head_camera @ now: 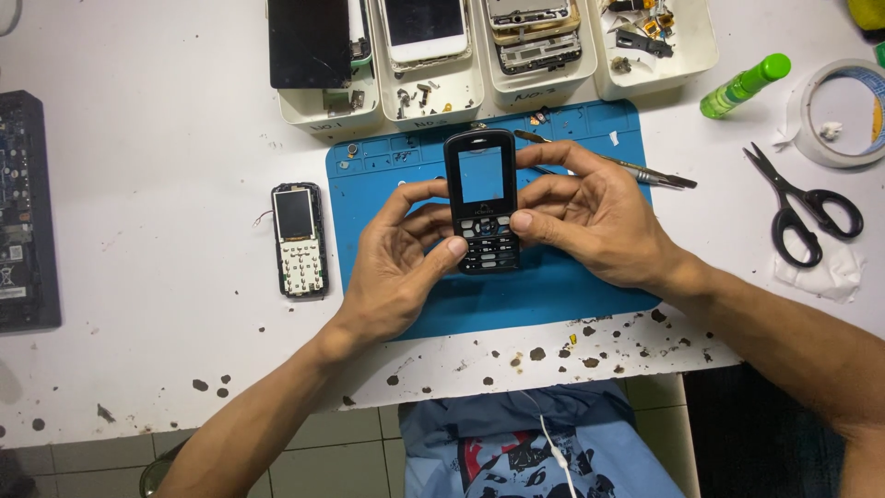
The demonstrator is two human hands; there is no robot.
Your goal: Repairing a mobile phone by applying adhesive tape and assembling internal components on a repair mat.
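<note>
Phone cover [481,200] hangs over the blue mat [590,277], pinched at 9 by the left hand [398,267] and at 3 by the right hand [590,217]. Thumbs press its keypad, fingers curl behind, steadying it upright for viewing. Its stripped body [300,240] lies apart at 9.

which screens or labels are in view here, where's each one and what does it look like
Black phone front cover: held by both hands, empty screen window showing the blue mat.
Bare phone body: left of the mat, small lit screen, white keypad.
White smartphone: second tray, dark screen.
Black screen panel: first tray, cracked.
</note>
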